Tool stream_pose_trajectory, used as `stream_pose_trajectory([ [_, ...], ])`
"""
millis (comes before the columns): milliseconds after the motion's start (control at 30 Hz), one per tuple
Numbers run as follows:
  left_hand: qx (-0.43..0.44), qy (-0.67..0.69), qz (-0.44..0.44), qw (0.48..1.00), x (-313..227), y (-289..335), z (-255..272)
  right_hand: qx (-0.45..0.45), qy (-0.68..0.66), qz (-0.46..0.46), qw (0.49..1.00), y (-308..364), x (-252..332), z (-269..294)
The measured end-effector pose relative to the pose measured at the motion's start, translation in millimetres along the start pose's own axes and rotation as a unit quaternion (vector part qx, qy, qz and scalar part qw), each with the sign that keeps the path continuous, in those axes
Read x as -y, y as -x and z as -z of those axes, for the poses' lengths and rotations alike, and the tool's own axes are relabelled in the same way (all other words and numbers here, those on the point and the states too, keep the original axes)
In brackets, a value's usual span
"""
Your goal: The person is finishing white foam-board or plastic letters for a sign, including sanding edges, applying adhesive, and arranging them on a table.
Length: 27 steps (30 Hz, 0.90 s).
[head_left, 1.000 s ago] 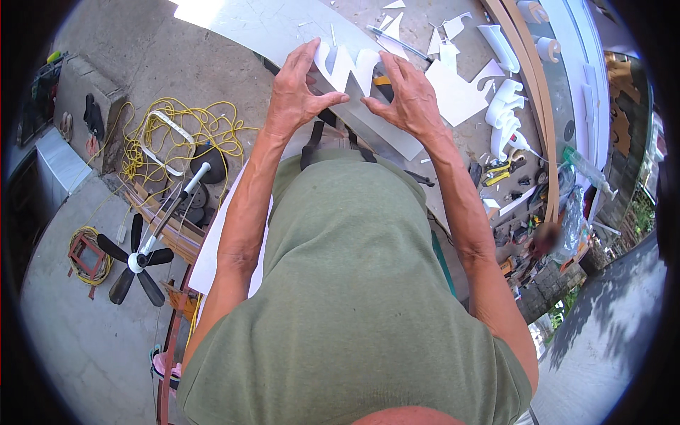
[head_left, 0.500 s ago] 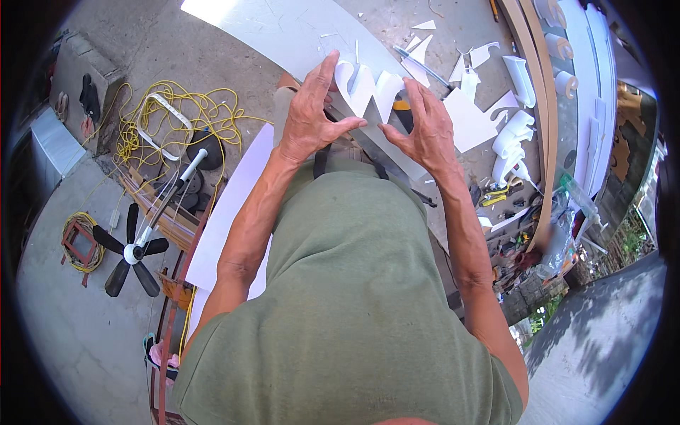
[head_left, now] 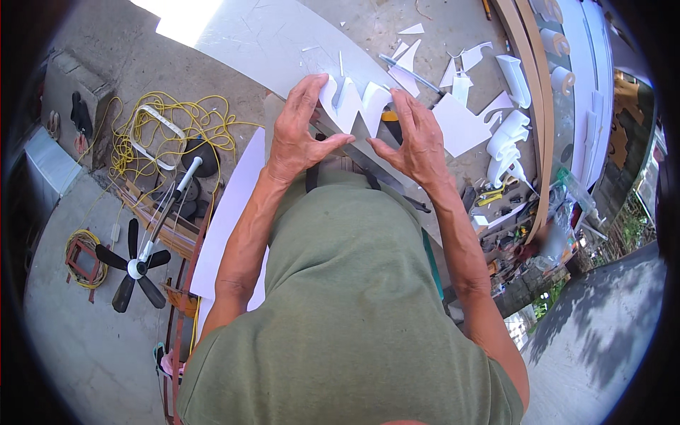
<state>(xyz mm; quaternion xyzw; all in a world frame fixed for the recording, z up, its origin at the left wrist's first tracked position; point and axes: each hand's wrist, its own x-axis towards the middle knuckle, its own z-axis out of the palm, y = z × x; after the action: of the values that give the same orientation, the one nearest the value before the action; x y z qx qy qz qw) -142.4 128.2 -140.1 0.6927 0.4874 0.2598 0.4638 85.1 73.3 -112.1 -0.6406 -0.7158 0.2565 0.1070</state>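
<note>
A white W-shaped sign letter [head_left: 348, 108] with raised, curling side walls stands between my two hands over the edge of the metal sheet. Against its left side rest the fingers of my left hand [head_left: 299, 131], with the thumb stretched toward its lower point. My right hand [head_left: 419, 140] mirrors this on the right, fingertips at the letter's upper right edge. Both hands are curved around the letter, thumbs apart from each other. Beside the right fingers a yellow-and-black tool [head_left: 389, 116] shows in part behind the letter.
Beyond my hands spreads a shiny metal sheet [head_left: 262, 42]. To the right are white offcuts [head_left: 460, 124], a pen [head_left: 397, 67], other curved white pieces [head_left: 508, 138], yellow-handled pliers [head_left: 490, 197] and bent brown strips [head_left: 530, 64]. At left are a fan [head_left: 136, 268] and tangled yellow cord [head_left: 216, 113].
The whole view has shifted slightly, so my hands and the letter appear lower and farther left. Their hold on it looks the same.
</note>
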Motion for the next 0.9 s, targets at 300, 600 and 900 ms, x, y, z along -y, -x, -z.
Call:
stream_pose_trajectory([
  [300,0.005,0.015,0.015,1.000,-3,-3,0,-0.003,-0.033,0.007,0.999,-2,-4,-1],
  [600,0.007,-0.007,0.001,1.000,-3,-4,-3,-0.004,-0.059,-0.007,0.998,-3,-3,-2],
  [900,0.013,-0.016,0.006,1.000,-3,-4,-3,0.102,-0.215,-0.092,0.967,-15,-12,17],
])
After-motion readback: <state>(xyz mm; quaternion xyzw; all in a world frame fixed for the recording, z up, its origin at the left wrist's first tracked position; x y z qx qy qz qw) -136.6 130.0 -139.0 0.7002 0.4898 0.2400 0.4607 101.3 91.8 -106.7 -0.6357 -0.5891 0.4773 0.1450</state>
